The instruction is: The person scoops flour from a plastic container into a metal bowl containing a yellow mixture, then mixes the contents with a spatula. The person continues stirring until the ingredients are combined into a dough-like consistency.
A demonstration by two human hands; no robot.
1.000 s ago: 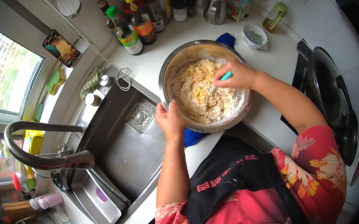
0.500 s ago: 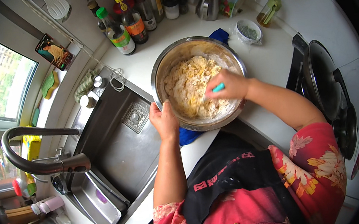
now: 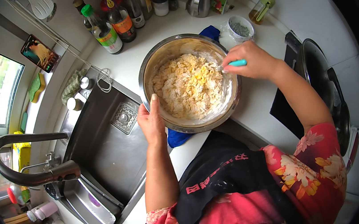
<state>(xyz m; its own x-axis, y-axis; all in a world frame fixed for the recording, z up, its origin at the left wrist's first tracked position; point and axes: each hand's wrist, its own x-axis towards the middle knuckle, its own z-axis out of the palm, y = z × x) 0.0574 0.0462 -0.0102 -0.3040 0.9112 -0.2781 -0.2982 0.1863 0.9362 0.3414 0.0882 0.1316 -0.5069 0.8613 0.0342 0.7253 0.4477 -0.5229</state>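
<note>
A wide steel mixing bowl (image 3: 148, 73) stands on the counter, holding a crumbly, pale yellow flour mixture (image 3: 187, 86) with brighter yellow patches. My left hand (image 3: 151, 123) grips the bowl's left side, thumb over the rim and fingers outside. At the bowl's right side, my right hand (image 3: 251, 60) is closed round a utensil with a turquoise handle (image 3: 238, 63). The utensil's other end reaches the inner wall of the bowl; its shape is too hidden to make out. Blue cloth (image 3: 178, 137) shows from under the bowl.
To the left lies a sink (image 3: 113, 156) under a curved faucet (image 3: 26, 138). Sauce bottles (image 3: 107, 38) and a steel pitcher (image 3: 199, 0) line the back. A small bowl of green bits (image 3: 241, 28) and an oil bottle (image 3: 261, 10) stand behind my right hand; a lidded pan (image 3: 317, 68) is at right.
My right hand has moved with the utensil from over the middle of the mixture to the bowl's right rim. My left hand keeps its hold. The whole view has shifted slightly.
</note>
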